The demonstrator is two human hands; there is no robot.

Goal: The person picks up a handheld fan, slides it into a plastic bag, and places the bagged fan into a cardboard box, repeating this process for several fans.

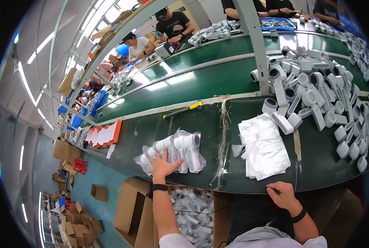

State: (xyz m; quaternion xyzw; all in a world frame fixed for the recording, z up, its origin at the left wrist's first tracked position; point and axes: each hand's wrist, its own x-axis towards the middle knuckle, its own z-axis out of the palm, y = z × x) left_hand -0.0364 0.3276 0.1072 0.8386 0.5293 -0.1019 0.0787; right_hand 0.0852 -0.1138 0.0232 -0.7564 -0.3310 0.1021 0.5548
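My left hand (164, 166) lies with fingers spread on a row of clear-bagged white devices (177, 149), each with a round head and a handle. The devices lie side by side on the dark green worktable (147, 124). At the table's front edge my right hand (284, 196) is loosely closed, with nothing visible in it. Just beyond it lies a stack of flat white plastic bags (263, 149), which it does not touch. A large heap of unbagged white-and-grey devices (312, 91) of the same shape covers the table's right end.
A yellow-and-black hammer (183, 109) lies near the table's far edge. Orange-and-white cartons (105, 134) stand at the left. Below the front edge, a cardboard box (192, 215) holds many bagged devices. A metal post (252, 45) rises beside the green conveyor (209, 84). Several people work beyond.
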